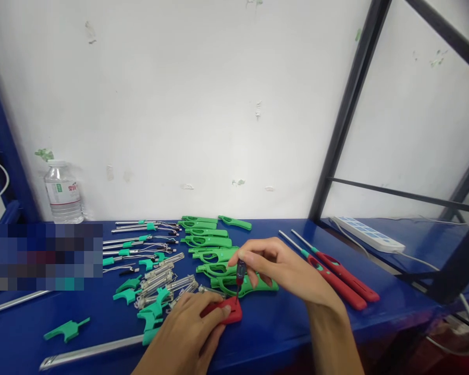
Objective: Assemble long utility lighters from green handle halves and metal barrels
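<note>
My left hand (191, 325) presses a red lighter body (233, 311) against the blue table near its front edge; a metal tube (97, 351) with a green piece sticks out on the other side of the hand. My right hand (273, 263) pinches a small screwdriver (240, 273) with a dark handle, held upright, its tip at the red body. Green lighter shells (214, 255) lie in a column just behind my hands. Clear plastic parts (162, 281) and green triggers (152, 312) are heaped left of them. Two finished-looking red lighters (340, 281) rest at the right.
Metal tubes with wires (133, 245) lie at the back left of the blue table (266, 328). A water bottle (63, 192) stands by the wall. A power strip (369, 234) sits beyond the dark frame post (346, 114) at the right.
</note>
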The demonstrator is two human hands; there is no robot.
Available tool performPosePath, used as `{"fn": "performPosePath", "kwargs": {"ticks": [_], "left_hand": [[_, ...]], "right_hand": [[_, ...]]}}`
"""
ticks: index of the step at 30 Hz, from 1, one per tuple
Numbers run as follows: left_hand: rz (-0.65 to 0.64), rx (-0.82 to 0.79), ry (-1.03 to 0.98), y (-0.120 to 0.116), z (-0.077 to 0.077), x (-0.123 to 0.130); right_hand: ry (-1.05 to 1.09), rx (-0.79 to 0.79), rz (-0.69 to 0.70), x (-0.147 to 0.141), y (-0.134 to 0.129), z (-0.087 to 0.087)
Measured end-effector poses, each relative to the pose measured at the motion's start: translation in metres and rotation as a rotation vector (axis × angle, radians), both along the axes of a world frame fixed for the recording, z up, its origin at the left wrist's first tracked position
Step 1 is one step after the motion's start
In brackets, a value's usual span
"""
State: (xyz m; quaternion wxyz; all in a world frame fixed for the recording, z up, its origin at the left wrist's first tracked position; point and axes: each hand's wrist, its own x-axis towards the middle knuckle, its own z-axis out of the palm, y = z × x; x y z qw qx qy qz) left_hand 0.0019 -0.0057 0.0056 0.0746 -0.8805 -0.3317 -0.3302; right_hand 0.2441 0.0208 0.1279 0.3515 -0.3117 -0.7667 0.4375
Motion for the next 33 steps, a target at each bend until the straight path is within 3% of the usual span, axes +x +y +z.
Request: {"fn": "performPosePath", "kwargs": {"ticks": [7, 16, 24, 33], "left_hand": [[0.0, -0.04, 0.016, -0.001, 0.002, 0.0], [0.002, -0.006, 0.012, 0.0, -0.003, 0.0], [-0.008, -0.018, -0.006, -0.001, 0.0, 0.0], [-0.027, -0.02, -0.016, -0.001, -0.001, -0.001]], "right_hand": [[0.115, -0.043, -0.233, -0.008, -0.001, -0.006], [0.052, -0.04, 0.021, 0.0, 0.006, -0.007], [0.047, -0.045, 0.035, 0.004, 0.005, -0.008], [0.111, -0.161, -0.099, -0.011, -0.002, -0.005]]}}
